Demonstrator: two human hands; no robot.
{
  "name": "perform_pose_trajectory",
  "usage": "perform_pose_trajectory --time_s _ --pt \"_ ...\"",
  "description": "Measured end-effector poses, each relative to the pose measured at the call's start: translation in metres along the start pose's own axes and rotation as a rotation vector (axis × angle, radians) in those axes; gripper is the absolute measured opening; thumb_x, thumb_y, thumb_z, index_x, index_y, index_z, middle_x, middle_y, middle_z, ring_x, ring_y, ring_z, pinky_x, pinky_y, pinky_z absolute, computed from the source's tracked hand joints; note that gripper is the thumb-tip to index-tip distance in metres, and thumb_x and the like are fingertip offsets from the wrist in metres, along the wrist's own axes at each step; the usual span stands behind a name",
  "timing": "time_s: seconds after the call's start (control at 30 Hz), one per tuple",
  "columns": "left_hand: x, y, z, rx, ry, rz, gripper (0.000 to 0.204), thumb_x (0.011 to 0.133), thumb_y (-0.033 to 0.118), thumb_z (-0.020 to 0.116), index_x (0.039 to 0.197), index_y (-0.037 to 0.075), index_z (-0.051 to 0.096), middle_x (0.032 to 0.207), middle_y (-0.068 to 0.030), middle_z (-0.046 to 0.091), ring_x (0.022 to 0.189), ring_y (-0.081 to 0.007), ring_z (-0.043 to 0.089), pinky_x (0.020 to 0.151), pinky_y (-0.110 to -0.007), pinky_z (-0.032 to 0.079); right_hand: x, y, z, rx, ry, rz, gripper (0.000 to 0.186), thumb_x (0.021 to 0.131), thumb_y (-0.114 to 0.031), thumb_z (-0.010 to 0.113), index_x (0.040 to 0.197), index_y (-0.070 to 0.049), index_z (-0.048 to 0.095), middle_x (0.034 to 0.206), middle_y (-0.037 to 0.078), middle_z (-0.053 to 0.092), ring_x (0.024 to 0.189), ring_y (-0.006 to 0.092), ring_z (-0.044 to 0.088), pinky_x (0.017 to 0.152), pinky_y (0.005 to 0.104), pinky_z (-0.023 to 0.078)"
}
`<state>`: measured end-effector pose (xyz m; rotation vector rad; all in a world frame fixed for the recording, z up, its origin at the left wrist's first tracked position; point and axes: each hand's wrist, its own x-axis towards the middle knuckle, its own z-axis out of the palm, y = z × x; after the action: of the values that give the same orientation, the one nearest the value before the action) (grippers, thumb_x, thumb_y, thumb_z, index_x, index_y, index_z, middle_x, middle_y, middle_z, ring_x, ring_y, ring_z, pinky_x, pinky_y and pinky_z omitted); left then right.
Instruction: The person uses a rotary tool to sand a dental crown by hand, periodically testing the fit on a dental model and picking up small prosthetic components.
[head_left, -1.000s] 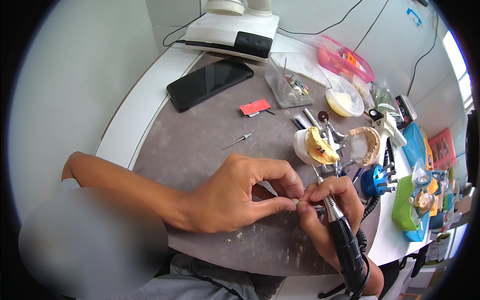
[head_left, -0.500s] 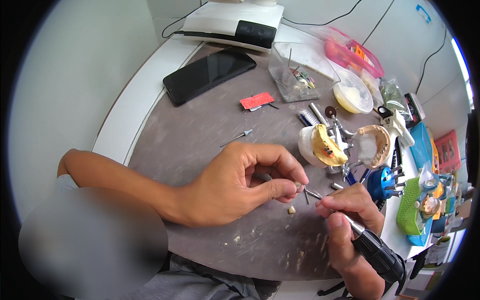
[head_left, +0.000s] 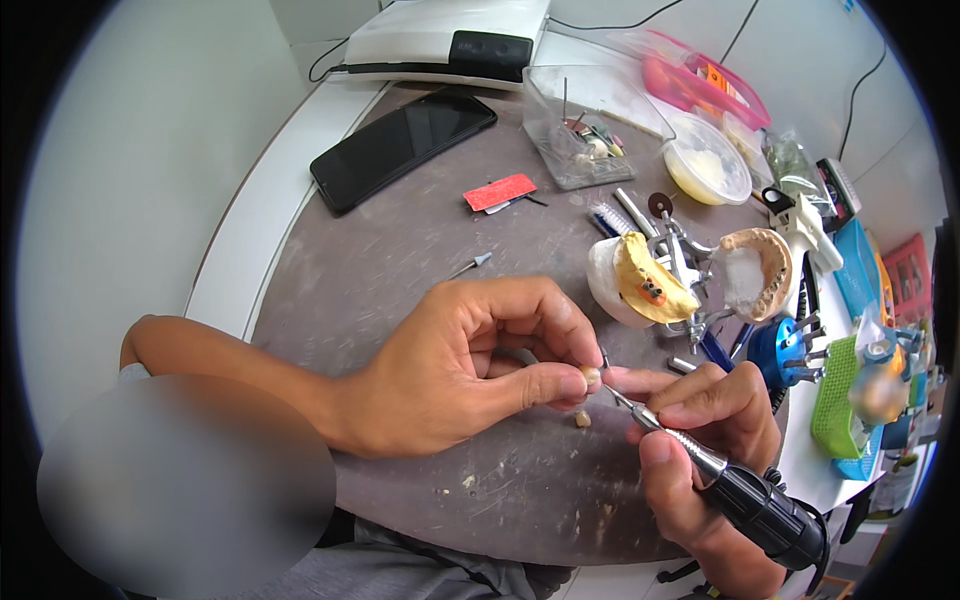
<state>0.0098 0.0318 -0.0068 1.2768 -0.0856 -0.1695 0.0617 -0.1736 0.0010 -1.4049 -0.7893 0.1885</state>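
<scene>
Between thumb and fingertips, my left hand (head_left: 470, 370) pinches a small tooth-coloured dental crown (head_left: 591, 377), mostly covered by the fingers. My right hand (head_left: 710, 430) is wrapped round a black and silver rotary handpiece (head_left: 755, 505) like a pen. Its thin bur points up and left, right beside the crown; whether it touches cannot be made out. One right fingertip reaches close to the left fingertips. On the bench just below lies another small tooth-coloured piece (head_left: 583, 420). Beyond the hands stands an articulator (head_left: 680, 265) with a yellow dental cast (head_left: 648, 283) and a beige cast (head_left: 768, 275).
A loose grey-tipped bur (head_left: 472, 265), a red strip (head_left: 500, 192) and a black phone (head_left: 400, 148) lie farther back. Behind are a clear box (head_left: 590, 165) and a tub of white powder (head_left: 708, 170). To the right stand a blue bur holder (head_left: 780, 352) and a green basket (head_left: 832, 410).
My right hand has brought the handpiece up and left, so its bur is now close against the crown. The left hand keeps its pinch. The whole view has shifted slightly.
</scene>
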Motion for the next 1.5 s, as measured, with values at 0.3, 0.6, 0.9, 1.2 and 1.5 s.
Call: perform_pose_trajectory --time_s 0.3,0.6,0.9,1.2,1.5 --pt "0.001 -0.002 -0.002 0.038 -0.018 0.031 0.011 0.085 -0.005 0.063 0.095 -0.004 0.06 0.101 -0.0129 0.062 0.094 -0.0165 0.064 0.083 -0.028 0.057 0.001 0.0 0.0 -0.034 -0.021 -0.012 0.024 0.07 0.006 0.068 0.089 0.004 0.053 0.073 0.015 0.059 0.07 0.0224 0.065 0.083 0.0458 0.056" --pt "0.0 -0.002 -0.001 0.002 -0.018 0.004 0.011 0.086 -0.005 0.061 0.097 -0.004 0.06 0.101 -0.0133 0.061 0.094 -0.0168 0.064 0.083 -0.029 0.058 0.0 -0.001 0.002 -0.028 -0.003 0.007 0.022 0.071 0.005 0.067 0.088 0.005 0.053 0.073 0.015 0.06 0.071 0.0236 0.066 0.082 0.0455 0.056" --pt "0.001 0.0 0.001 -0.002 -0.015 -0.004 0.013 0.088 -0.002 0.061 0.1 -0.004 0.058 0.1 -0.0101 0.06 0.095 -0.0151 0.063 0.085 -0.028 0.057 -0.001 0.001 0.0 -0.025 -0.009 0.015 0.022 0.071 0.005 0.067 0.087 0.004 0.053 0.074 0.014 0.059 0.08 0.0291 0.069 0.081 0.0422 0.056" --pt "0.0 -0.001 -0.002 0.018 -0.035 -0.009 0.013 0.088 -0.001 0.061 0.099 -0.004 0.059 0.1 -0.0107 0.061 0.093 -0.0142 0.063 0.083 -0.028 0.057 0.0 0.001 0.0 -0.038 -0.03 -0.006 0.022 0.071 0.004 0.067 0.088 0.004 0.053 0.076 0.013 0.059 0.082 0.0307 0.069 0.079 0.039 0.056" --pt "0.001 -0.002 -0.002 -0.003 -0.022 -0.004 0.011 0.089 -0.001 0.059 0.1 -0.003 0.058 0.099 -0.0093 0.06 0.094 -0.0139 0.062 0.082 -0.028 0.056 -0.002 -0.005 -0.004 -0.082 -0.082 0.082 0.022 0.082 -0.006 0.064 0.091 0.001 0.045 0.079 0.011 0.055 0.09 0.0252 0.064 0.085 0.0381 0.051"
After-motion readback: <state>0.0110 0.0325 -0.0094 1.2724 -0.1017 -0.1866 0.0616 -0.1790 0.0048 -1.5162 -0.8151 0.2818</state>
